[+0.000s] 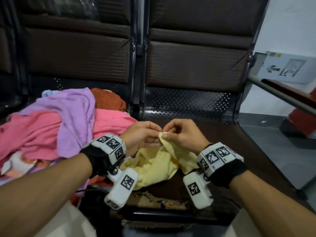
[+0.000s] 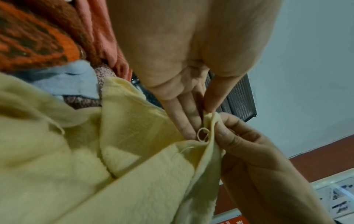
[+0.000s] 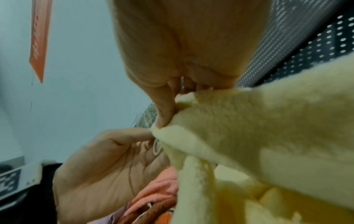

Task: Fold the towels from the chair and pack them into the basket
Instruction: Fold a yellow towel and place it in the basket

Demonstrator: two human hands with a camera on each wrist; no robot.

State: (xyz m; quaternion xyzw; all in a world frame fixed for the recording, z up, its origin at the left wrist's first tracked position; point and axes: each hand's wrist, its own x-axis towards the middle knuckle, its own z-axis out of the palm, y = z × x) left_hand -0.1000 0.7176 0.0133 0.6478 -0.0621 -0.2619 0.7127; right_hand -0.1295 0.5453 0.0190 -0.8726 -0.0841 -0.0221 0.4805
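A crumpled yellow towel (image 1: 153,166) lies on the right seat of the dark bench (image 1: 213,134). One corner of it is lifted above the seat. My left hand (image 1: 158,134) and my right hand (image 1: 165,135) meet at that corner, and each pinches it between thumb and fingertips. The left wrist view shows my left hand (image 2: 206,112) on the tip of the yellow towel (image 2: 124,159), with my right hand (image 2: 220,128) pinching just below. In the right wrist view my right hand (image 3: 162,121) nips the edge of the yellow towel (image 3: 258,128). No basket is in view.
A loose pile on the left seat holds a purple towel (image 1: 73,117), a pink towel (image 1: 34,134) and a rust-orange towel (image 1: 109,100). A metal armrest (image 1: 282,94) bounds the bench on the right, with a white box (image 1: 289,67) behind it. The seat's front edge (image 1: 153,200) is frayed.
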